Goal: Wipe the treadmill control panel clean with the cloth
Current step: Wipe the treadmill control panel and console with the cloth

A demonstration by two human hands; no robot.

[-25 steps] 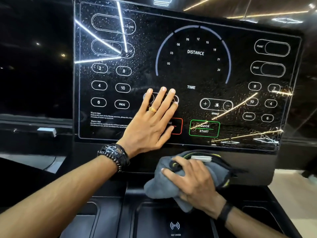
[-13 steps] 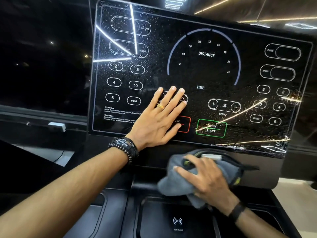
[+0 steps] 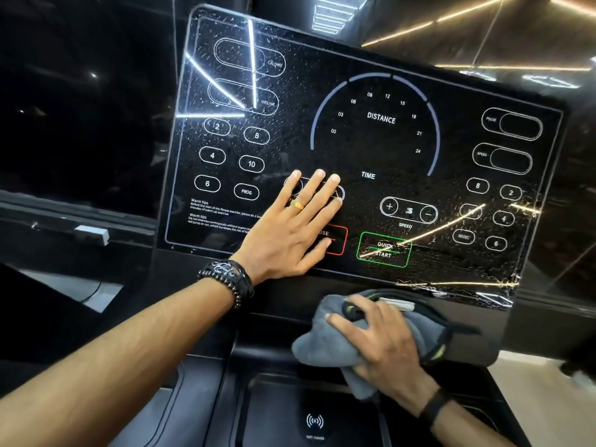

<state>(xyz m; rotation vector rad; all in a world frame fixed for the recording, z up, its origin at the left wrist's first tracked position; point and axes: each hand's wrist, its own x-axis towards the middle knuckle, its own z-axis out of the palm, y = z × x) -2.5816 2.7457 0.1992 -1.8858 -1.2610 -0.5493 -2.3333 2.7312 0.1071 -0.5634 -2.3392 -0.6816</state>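
The treadmill control panel (image 3: 380, 146) is a glossy black screen with white button outlines, covered in fine droplets. My left hand (image 3: 290, 233) lies flat on its lower middle, fingers together, partly over a red-outlined button. My right hand (image 3: 383, 346) presses a bunched grey cloth (image 3: 319, 343) against the black ledge just below the panel's lower edge, under the green QUICK START button (image 3: 383, 250). The cloth has a dark trim with yellow-green marks and a white tag.
Below the ledge sits a black tray with a wireless charging symbol (image 3: 314, 422). Dark cup recesses (image 3: 167, 395) flank it. Bright ceiling light strips reflect on the panel's left and lower right. A dark glass wall (image 3: 80, 124) stands to the left.
The view has shifted, so the panel sits further right and tilted. Both hands keep nearly the same places on the panel and the ledge.
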